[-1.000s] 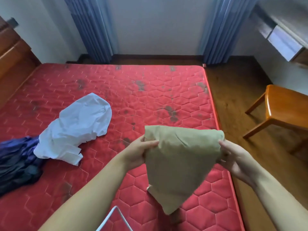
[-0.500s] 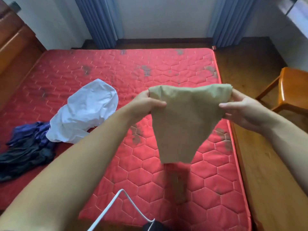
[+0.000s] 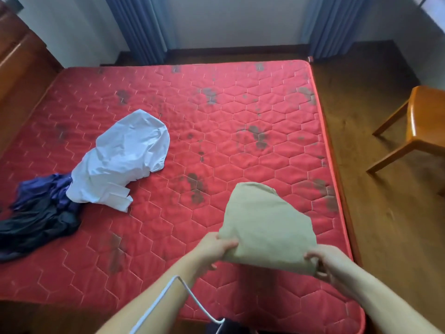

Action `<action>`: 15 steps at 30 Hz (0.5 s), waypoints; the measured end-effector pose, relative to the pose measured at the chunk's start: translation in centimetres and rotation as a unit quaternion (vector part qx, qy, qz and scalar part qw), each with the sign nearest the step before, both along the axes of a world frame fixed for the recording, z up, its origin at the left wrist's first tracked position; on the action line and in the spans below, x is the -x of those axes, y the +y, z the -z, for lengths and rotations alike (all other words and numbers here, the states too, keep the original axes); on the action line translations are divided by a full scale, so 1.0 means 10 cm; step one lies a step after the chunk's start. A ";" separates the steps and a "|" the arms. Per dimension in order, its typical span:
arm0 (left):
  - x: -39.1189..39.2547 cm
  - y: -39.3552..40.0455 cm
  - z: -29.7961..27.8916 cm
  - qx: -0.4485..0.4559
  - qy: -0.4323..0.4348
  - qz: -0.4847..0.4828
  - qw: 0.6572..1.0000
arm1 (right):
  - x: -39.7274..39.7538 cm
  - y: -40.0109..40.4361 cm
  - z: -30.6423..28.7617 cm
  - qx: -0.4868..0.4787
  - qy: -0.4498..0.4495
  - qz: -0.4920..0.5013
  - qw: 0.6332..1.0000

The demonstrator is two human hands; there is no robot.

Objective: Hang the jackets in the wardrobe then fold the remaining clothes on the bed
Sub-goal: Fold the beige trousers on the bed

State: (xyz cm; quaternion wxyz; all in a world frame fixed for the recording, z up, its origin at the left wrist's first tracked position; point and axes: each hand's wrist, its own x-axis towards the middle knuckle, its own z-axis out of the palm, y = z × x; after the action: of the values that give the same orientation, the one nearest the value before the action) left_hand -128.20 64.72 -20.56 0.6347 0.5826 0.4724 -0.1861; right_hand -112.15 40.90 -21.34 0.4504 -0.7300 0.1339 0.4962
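A tan garment [image 3: 267,222] is gripped at its near edge by the left hand [image 3: 214,247] and right hand [image 3: 325,261], spread over the red mattress [image 3: 216,116] at five o'clock. A white shirt [image 3: 125,160] and dark clothes [image 3: 41,213] are seen at nine o'clock.

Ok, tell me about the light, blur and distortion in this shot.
Head view: soft daylight, no glare; wide-angle lens bows the red mattress edges and the blue curtains; the left hand and right hand are slightly motion-blurred on the tan cloth; it casts a faint shadow below.
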 end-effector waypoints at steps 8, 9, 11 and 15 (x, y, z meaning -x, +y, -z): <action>0.07 -0.15 0.18 0.032 0.019 -0.098 0.995 | 0.15 -0.08 0.18 -0.003 0.092 0.076 0.993; 0.01 -0.12 0.15 0.026 0.016 -0.103 0.994 | 0.10 -0.01 0.15 -0.002 0.065 0.079 0.995; -0.16 -0.03 0.02 -0.005 0.008 -0.111 0.994 | -0.05 0.17 0.06 -0.005 0.008 0.073 0.997; -0.68 0.36 -0.53 -0.129 -0.061 -0.105 0.984 | -0.64 0.69 -0.45 -0.051 -0.148 0.058 0.986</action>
State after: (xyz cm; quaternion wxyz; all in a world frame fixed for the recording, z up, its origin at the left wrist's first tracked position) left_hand -121.45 68.28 -15.21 0.5977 0.6169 0.5116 -0.0200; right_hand -105.72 47.83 -16.86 0.5302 -0.7622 0.0825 0.3622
